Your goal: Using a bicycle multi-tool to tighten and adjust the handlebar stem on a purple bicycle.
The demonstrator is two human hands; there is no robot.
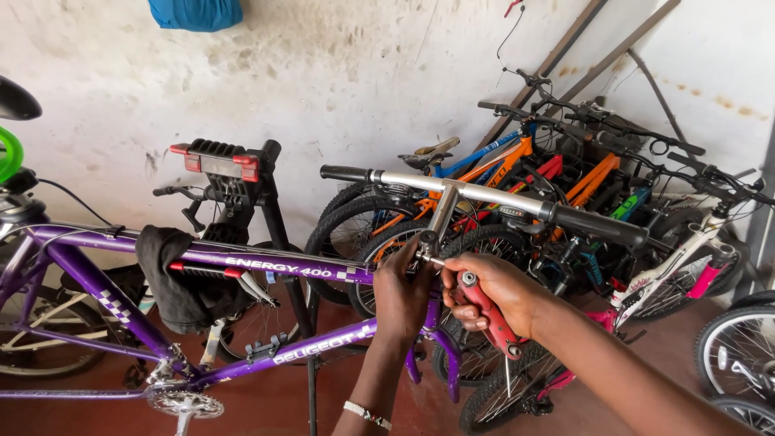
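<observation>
Both my forearms rise from the lower edge of the frame and converge at centre. My left hand (401, 292) shows its back to the camera, wrist upright with a beaded band around it, fingers (408, 257) curled forward and closed. My right hand (494, 292) comes in from the right on an angled forearm, its fingers wrapped tight, thumb lying on top, knuckles facing left.

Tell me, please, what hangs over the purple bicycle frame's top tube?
A black cloth is draped over the purple bicycle frame, ahead of the left hand. It hides that stretch of tube and whatever clamp grips it underneath.
</observation>
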